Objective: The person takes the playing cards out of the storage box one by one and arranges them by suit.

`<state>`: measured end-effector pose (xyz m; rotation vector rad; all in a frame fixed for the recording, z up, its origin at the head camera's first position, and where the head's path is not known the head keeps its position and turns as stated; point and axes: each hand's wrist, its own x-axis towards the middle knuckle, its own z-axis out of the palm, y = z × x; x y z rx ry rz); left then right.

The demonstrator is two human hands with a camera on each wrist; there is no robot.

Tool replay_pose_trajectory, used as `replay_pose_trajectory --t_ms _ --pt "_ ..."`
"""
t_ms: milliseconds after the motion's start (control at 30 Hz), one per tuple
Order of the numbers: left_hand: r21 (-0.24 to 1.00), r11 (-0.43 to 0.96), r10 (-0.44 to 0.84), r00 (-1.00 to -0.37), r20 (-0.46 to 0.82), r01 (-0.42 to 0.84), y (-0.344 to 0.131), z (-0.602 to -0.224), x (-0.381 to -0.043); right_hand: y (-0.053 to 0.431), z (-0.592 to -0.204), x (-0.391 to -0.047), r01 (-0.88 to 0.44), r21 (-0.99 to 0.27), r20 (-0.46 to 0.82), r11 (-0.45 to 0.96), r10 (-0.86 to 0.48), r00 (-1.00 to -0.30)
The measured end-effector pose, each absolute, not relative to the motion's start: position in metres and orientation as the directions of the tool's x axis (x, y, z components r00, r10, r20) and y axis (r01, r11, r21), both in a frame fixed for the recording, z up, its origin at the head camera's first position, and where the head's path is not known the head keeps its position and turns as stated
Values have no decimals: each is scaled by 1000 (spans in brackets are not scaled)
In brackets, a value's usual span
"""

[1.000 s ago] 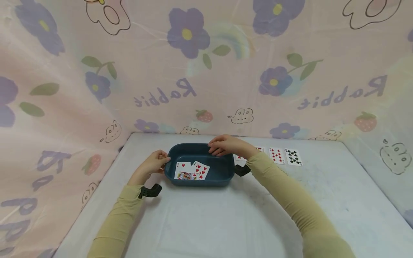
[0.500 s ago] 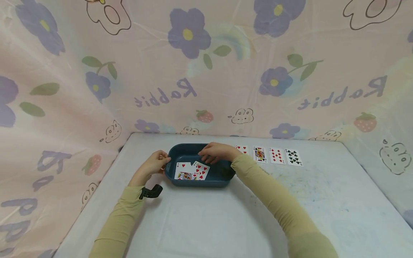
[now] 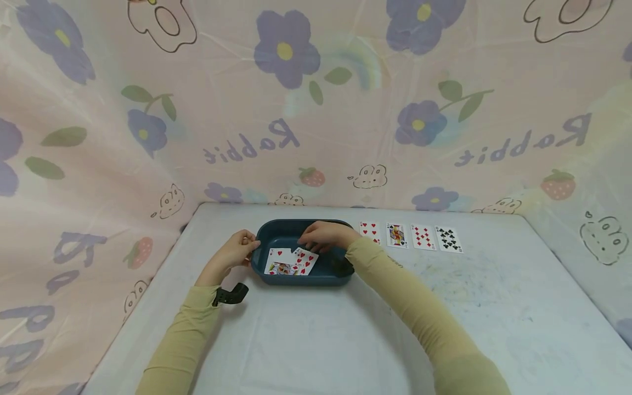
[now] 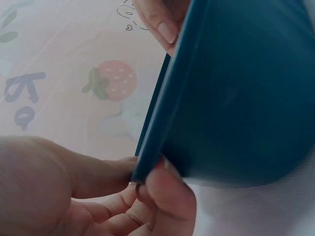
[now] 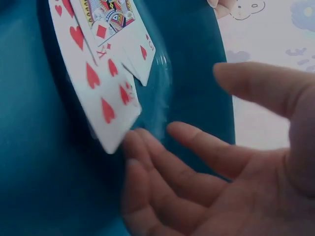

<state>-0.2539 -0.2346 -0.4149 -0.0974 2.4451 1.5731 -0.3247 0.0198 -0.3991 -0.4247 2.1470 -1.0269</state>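
Observation:
My left hand [image 3: 232, 253] pinches the left rim of a dark blue basin [image 3: 303, 281]; in the left wrist view, thumb and a finger clasp the rim [image 4: 170, 105]. My right hand [image 3: 327, 236] is inside the basin. In the right wrist view its fingertips [image 5: 135, 142] are at the corner of a playing card with hearts [image 5: 101, 93], and the thumb stands apart; whether they touch is hard to tell. Overlapping that card are a king of diamonds [image 5: 110, 17] and another hearts card [image 5: 143, 53], all face up at the basin's left side.
A row of face-up playing cards lies right of the basin: a hearts card [image 3: 369, 231], a face card [image 3: 397, 235], a diamonds card [image 3: 423, 237] and a clubs card [image 3: 449, 239]. They rest on a white-covered table [image 3: 316, 340] before a patterned curtain [image 3: 345, 109].
My right hand has moved left from the basin's far right rim and lowered inside, toward the hearts card. More of the card row shows now. My left hand stays on the rim.

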Motion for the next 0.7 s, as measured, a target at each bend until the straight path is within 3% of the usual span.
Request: replay_pose_trajectory --t_ms 367,700 --pt "885 426 66 -969 -236 -187 -231 -415 -254 31 -396 -322 -157 -714 -385 682 -570 -726" --pt "887 421 67 -969 -238 -188 -233 -414 -252 60 -372 -316 -320 -656 -155 683 -537 -829"
